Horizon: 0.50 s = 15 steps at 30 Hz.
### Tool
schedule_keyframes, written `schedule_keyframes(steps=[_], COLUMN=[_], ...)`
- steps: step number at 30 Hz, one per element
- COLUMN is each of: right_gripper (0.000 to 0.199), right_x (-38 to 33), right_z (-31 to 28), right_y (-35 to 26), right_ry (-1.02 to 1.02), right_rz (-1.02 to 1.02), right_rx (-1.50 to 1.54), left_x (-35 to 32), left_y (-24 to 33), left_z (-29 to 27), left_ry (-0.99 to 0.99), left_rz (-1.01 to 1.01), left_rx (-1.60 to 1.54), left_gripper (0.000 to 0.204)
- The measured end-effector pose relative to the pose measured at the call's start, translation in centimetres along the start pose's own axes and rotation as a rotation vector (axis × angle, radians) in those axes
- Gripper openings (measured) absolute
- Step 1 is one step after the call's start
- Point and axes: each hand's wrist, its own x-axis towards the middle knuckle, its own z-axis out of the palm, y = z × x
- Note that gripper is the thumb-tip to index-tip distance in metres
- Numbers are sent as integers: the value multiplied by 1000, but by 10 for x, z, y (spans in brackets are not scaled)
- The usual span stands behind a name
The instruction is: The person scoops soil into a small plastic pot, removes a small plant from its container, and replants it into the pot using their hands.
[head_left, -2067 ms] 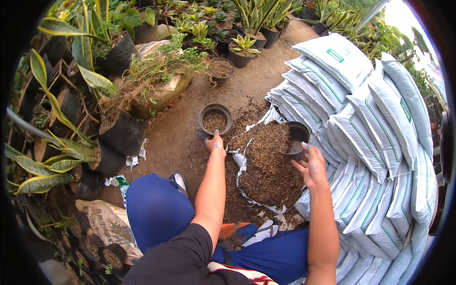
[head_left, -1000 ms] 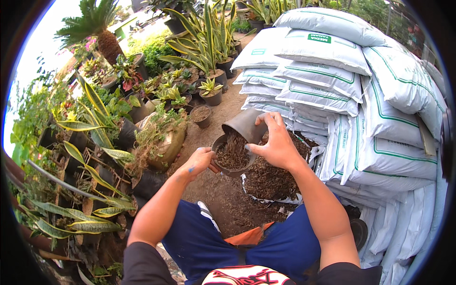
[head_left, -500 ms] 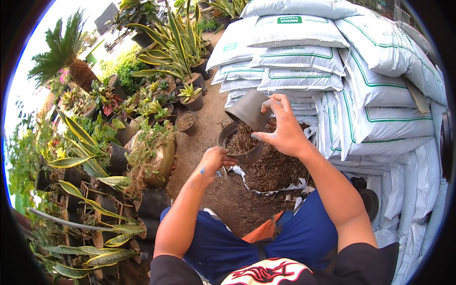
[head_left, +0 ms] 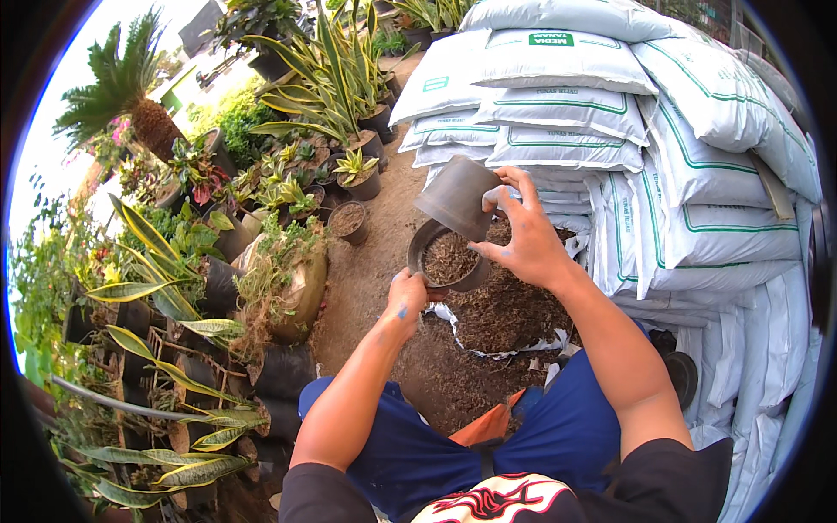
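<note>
Two pots in hand, the lower one nearly full

Two dark plastic nursery pots sit at the centre of the frame, one above the other. The lower pot [head_left: 447,259] is upright and holds brown potting mix almost to its rim; the left hand [head_left: 407,296] grips it at the near edge, fingers clenched around the rim. The upper pot [head_left: 457,197] is tilted with its mouth turned down toward the lower one, and the right hand [head_left: 527,246] grasps it by the rim, thumb and fingers wrapped on it. Whether any mix is left inside it cannot be told.

Judging by the level, filling looks mostly done; at most a top-up or levelling seems to remain.

Just below and right of the pots lies a heap of loose mix [head_left: 514,309] on a torn white sack. Stacked white sacks [head_left: 610,113] fill the upper right. A small filled pot [head_left: 349,220] stands on the dirt left of centre, with striped-leaf plants [head_left: 336,83] toward the upper left.
</note>
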Motion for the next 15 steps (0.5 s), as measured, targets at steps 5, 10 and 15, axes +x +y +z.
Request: schedule_keyframes(steps=[5, 10, 15], right_gripper=[54, 52, 51], right_x=[3, 3, 3], right_z=[6, 8, 12], right_y=[-2, -3, -2], right_ry=[-29, -19, -157], right_rz=[-18, -46, -71], right_rx=[2, -52, -106], left_x=[12, 1, 1], left_y=[-17, -2, 1], left_z=[-8, -4, -7], left_ry=[-54, -43, -51], left_rz=[87, 161, 130], left_rx=[40, 158, 135], left_gripper=[27, 27, 28])
